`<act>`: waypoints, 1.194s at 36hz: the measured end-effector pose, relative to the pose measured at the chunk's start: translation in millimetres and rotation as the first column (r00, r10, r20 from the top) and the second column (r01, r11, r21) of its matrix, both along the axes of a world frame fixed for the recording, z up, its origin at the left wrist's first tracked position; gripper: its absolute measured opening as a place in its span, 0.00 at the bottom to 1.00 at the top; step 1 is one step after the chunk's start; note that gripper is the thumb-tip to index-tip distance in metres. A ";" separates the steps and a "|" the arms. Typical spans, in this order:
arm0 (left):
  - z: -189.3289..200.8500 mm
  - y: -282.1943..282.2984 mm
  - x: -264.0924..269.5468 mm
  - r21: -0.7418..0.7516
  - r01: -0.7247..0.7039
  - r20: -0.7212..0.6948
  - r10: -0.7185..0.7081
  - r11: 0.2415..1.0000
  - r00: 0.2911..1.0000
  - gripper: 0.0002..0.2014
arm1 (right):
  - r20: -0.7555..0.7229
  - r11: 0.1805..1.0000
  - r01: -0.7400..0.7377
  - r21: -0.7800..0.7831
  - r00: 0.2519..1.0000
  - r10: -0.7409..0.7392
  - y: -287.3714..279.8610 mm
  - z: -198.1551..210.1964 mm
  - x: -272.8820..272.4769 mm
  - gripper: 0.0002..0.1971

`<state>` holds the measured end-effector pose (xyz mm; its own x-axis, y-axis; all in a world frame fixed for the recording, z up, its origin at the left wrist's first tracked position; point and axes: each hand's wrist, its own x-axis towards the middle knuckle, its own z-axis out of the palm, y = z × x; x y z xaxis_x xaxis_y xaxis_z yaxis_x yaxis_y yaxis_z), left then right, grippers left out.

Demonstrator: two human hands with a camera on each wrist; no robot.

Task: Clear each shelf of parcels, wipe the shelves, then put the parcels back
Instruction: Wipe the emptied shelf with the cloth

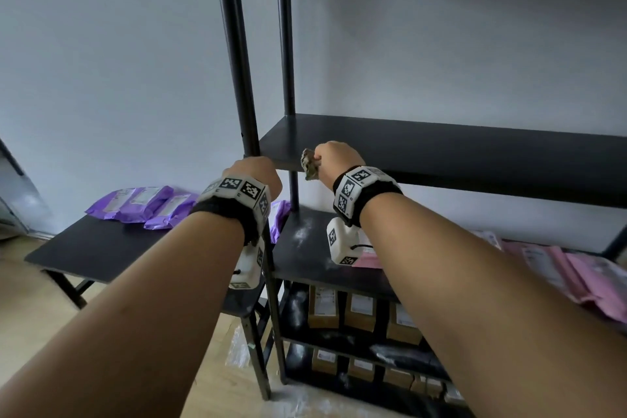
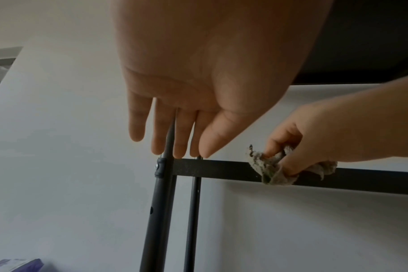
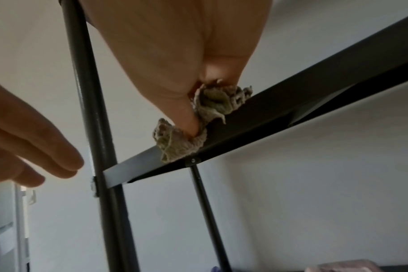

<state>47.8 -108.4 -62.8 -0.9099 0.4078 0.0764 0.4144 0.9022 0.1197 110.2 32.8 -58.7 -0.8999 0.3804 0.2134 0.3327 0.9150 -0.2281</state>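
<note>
A black metal shelf unit stands before me; its middle shelf (image 1: 441,142) carries nothing. My right hand (image 1: 336,159) grips a crumpled grey-green rag (image 1: 309,164) at the shelf's front left edge (image 3: 268,112); the rag (image 3: 182,145) touches the rim, pinched by thumb and fingers (image 2: 291,165). My left hand (image 1: 258,173) hovers by the front left post (image 1: 237,44), fingers straight (image 2: 170,139), holding nothing. Purple parcels (image 1: 146,204) lie on a low black table (image 1: 101,248) at left. Pink parcels (image 1: 576,275) lie on the shelf below, at right.
The shelf below (image 1: 305,248) shows white dust. Brown boxes (image 1: 359,312) and a black bag (image 1: 407,356) fill the two lowest shelves. A grey wall stands behind. Wooden floor (image 1: 34,316) lies at lower left, with a white frame (image 3: 7,230) at far left.
</note>
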 end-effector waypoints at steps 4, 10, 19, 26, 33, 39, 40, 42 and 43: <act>-1.2 2.2 11.0 0.026 0.029 0.020 -0.030 0.999 0.999 0.09 | -0.015 0.998 0.054 -0.019 0.998 -0.055 7.3 -0.4 21.6 0.15; 1.3 15.5 32.2 0.019 0.091 -0.016 -0.091 0.996 0.996 0.08 | -0.038 0.989 0.144 -0.024 0.989 -0.144 25.9 0.9 54.6 0.13; 16.2 57.4 71.9 -0.041 0.188 -0.033 -0.189 0.981 0.981 0.06 | -0.059 0.970 0.239 -0.053 0.969 -0.242 64.8 1.7 104.0 0.09; 24.9 100.8 110.8 -0.027 0.188 -0.003 -0.188 0.982 0.982 0.06 | -0.097 0.966 0.248 -0.068 0.962 -0.254 103.1 -2.1 145.2 0.12; 30.1 152.3 152.2 -0.010 0.222 0.026 -0.222 0.975 0.975 0.07 | -0.146 0.962 0.267 -0.064 0.951 -0.274 146.5 -8.3 185.3 0.14; 31.6 194.1 193.5 -0.009 0.242 0.029 -0.242 0.970 0.970 0.05 | -0.154 0.961 0.266 -0.076 0.949 -0.275 187.1 -9.4 230.0 0.09; 31.6 201.1 200.1 -0.009 0.243 0.029 -0.243 0.970 0.970 0.05 | -0.160 0.960 0.267 -0.087 0.947 -0.278 195.0 -10.0 237.4 0.09; 31.7 214.4 213.3 -0.005 0.241 0.029 -0.241 0.971 0.970 0.07 | -0.174 0.956 0.274 -0.106 0.942 -0.289 209.1 -11.4 251.9 0.10; 31.9 220.7 219.5 -0.003 0.242 0.029 -0.241 0.970 0.970 0.07 | -0.180 0.954 0.279 -0.111 0.939 -0.295 215.7 -12.0 259.0 0.10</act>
<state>267.2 112.4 -30.9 -0.7861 0.6162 0.0490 0.6168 0.7766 0.1284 369.2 248.6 -70.7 -0.6951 0.6397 0.3282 0.5206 0.7626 -0.3838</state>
